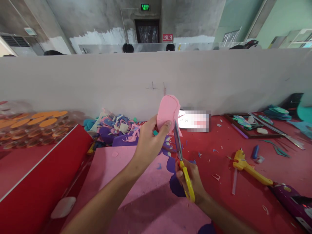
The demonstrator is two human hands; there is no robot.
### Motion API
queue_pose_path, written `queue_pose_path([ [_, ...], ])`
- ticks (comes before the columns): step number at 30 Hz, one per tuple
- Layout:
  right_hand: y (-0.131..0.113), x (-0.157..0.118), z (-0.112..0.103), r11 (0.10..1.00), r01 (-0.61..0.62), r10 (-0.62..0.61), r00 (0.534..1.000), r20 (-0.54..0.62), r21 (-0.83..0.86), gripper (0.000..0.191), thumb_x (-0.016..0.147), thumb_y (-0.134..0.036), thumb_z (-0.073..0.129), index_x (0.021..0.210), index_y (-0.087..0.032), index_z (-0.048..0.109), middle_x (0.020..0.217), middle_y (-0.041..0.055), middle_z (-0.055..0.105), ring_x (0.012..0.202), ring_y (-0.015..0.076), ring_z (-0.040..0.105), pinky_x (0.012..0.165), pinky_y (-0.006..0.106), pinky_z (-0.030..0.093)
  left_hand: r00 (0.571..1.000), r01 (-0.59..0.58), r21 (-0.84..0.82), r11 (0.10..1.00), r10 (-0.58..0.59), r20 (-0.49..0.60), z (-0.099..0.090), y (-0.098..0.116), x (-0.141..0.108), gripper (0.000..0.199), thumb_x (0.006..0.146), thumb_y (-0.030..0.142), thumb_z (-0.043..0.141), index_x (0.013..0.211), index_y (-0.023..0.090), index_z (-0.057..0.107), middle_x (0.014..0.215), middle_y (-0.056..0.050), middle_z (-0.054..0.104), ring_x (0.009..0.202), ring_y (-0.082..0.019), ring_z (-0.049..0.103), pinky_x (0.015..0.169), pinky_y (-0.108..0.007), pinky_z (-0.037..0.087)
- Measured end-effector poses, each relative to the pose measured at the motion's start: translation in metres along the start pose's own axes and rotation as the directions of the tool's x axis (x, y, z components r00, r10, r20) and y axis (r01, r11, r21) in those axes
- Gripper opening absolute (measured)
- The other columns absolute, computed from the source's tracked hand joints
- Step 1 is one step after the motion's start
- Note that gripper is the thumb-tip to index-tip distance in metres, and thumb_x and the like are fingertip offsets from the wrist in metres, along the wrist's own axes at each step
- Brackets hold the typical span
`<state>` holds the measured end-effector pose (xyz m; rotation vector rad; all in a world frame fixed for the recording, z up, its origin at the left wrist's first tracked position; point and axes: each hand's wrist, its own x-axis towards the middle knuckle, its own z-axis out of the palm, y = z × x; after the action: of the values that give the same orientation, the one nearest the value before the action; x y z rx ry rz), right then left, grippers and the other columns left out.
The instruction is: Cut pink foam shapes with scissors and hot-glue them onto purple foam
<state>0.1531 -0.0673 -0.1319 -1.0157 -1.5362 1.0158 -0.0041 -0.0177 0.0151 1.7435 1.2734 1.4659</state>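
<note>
While a grey partition [109,74] spans the back, a broad pink sheet [146,182] lies flat on the red table [200,139] beneath both hands. The right hand [191,175] is curled round the yellow handles of the scissors [178,144], whose blades point up and slightly left, looking nearly together, tips at the pink piece's lower right edge. That pink piece [168,110] is raised above the sheet, long axis near upright, extending up from the left hand [152,138], which is nearer and pinches its lower end narrowly, thumb in front; from the right fingers it lies up and left. Behind, a lit screen [192,122] shows 02:01; farther off, a red sign [167,37] carries white Chinese characters and a smaller green sign [145,7] reads EXIT
</note>
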Motion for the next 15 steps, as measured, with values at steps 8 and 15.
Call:
queue_pose_path([
  [8,0.002,-0.0002,-0.0009,0.999,0.0,0.0,1.0,-0.001,-0.037,0.068,0.085,-0.089,0.045,0.067,-0.023,0.044,0.053,-0.0062,0.038,0.049,0.0097,0.031,0.048,0.027,0.023,1.0,-0.02,-0.031,0.999,0.019,-0.014,-0.0003,-0.0008,-0.0003,0.029,0.096,0.033,0.058,0.073,0.019,0.047,0.069,0.003,0.038,0.061,-0.009,0.038,0.052,-0.023,0.034],
  [15,0.0022,0.0014,-0.0015,0.999,-0.005,0.005,1.0,0.008,-0.04,0.068,0.085,-0.089,0.045,0.067,-0.023,0.043,0.054,-0.0061,0.038,0.05,0.0099,0.031,0.049,0.027,0.023,1.0,-0.001,-0.084,0.996,0.001,-0.007,0.0003,0.0043,-0.0005,0.028,0.095,0.032,0.058,0.073,0.019,0.047,0.069,0.004,0.035,0.058,-0.007,0.038,0.046,-0.018,0.036],
])
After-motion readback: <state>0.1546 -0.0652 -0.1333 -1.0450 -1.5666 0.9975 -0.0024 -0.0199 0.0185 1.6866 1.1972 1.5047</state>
